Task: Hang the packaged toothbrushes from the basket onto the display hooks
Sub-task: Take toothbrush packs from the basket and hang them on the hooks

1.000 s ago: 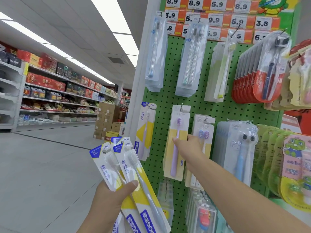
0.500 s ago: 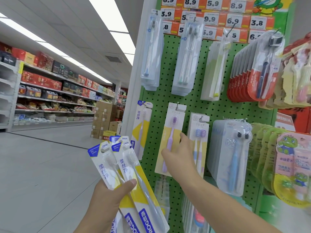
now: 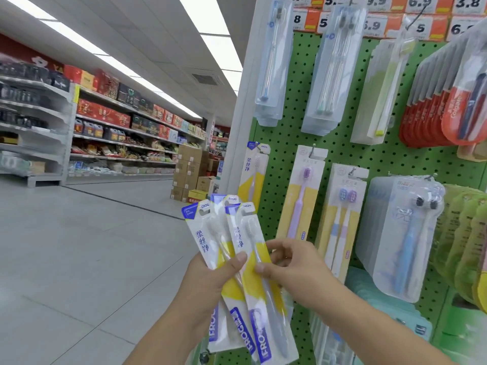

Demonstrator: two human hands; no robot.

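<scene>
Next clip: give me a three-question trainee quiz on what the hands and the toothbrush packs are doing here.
1. True or false: the left hand holds a fan of white-and-yellow carded toothbrush packs.
2. Which pack do the right hand's fingers touch? A) the frontmost white-and-yellow pack B) the purple toothbrush on a yellow card C) the clear blister pack with a blue toothbrush
3. Fill in: the matching white-and-yellow pack already hanging sits at the green pegboard's ____ edge.

Key: 1 true; 2 A; 3 left.
</scene>
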